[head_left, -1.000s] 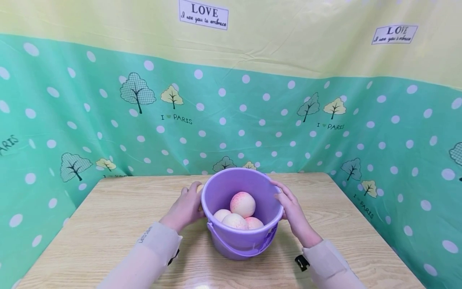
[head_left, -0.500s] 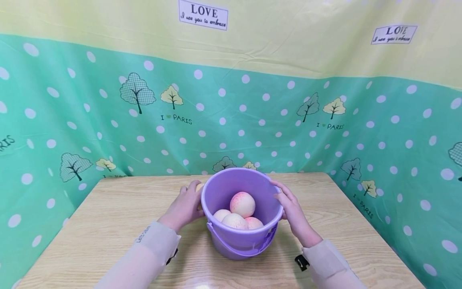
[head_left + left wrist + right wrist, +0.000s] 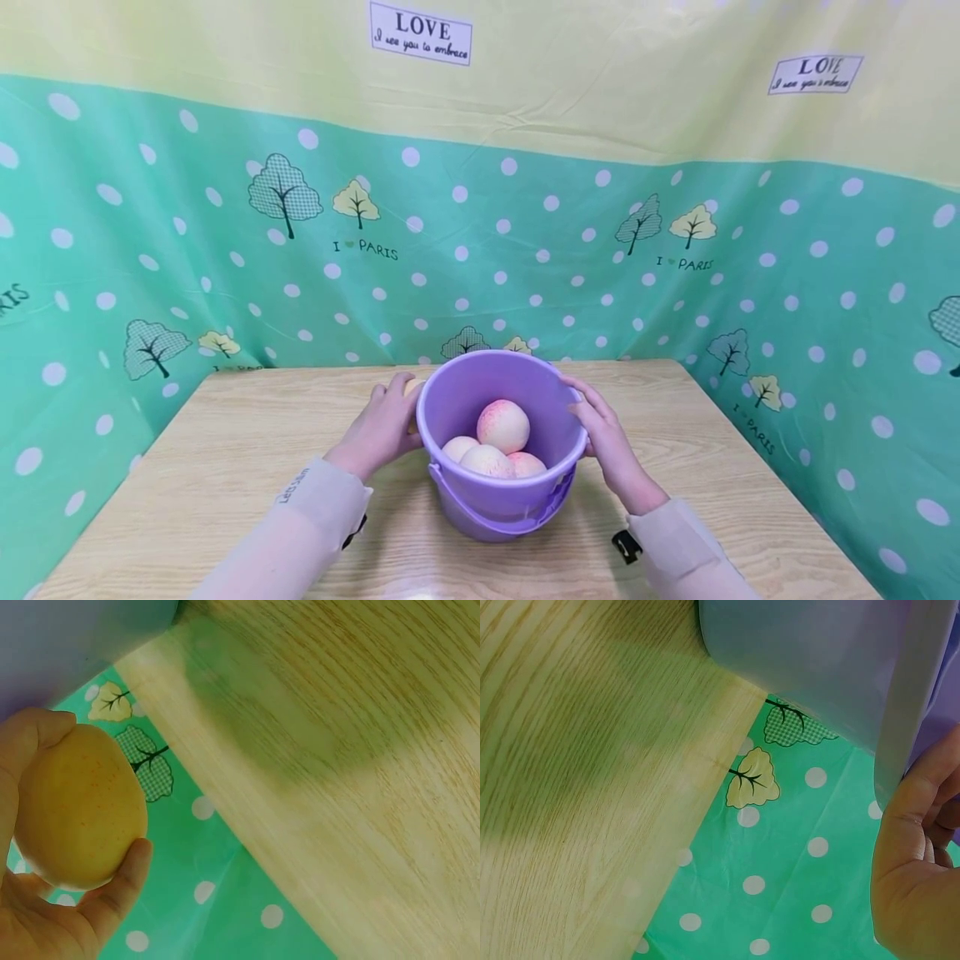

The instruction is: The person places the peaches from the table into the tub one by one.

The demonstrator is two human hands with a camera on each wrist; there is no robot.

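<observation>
A purple bucket (image 3: 497,504) stands on the table with its opening toward me and its handle hanging down at the front. Inside lie several pink-and-cream peaches (image 3: 502,427), one on top of the others. My left hand (image 3: 381,423) is at the bucket's left side. Its fingers and thumb hold a yellowish peach (image 3: 82,806) with fine red specks; in the head view most of this peach is hidden behind the hand and bucket. My right hand (image 3: 611,446) grips the bucket's right rim (image 3: 904,690), fingers curled over the edge.
The wood-grain table (image 3: 247,467) extends on both sides of the bucket. A green and yellow curtain (image 3: 480,225) with white dots and printed trees encloses the back and both sides.
Both hands keep their places at the bucket, and the peaches have not moved. The left forearm has shifted very slightly left, and the head view tilts a little.
</observation>
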